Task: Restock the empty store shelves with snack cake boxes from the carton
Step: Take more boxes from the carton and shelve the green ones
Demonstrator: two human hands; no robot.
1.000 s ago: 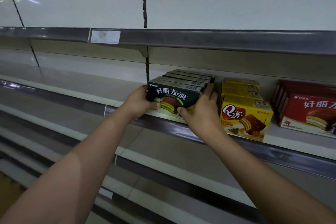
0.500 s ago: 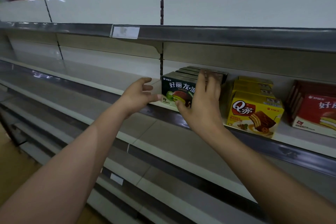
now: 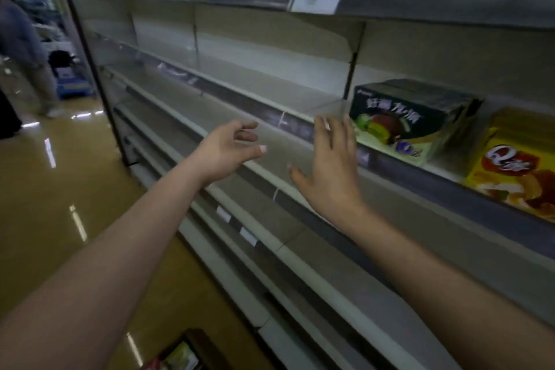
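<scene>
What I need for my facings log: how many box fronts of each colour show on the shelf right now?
Dark green box front: 1
Yellow box front: 1
Total: 2
The boxes lined up behind each front are too blurred to count.

Shop aisle: long metal shelves (image 3: 270, 99), price-tag strips (image 3: 315, 2), boxed snack cakes (image 3: 411, 117).

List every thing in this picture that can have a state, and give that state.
Left hand: open, fingers loosely curled, holding nothing.
Right hand: open, fingers straight, holding nothing.
Green snack cake boxes: standing on the shelf, untouched.
Yellow snack cake boxes: standing beside them, untouched.
</scene>
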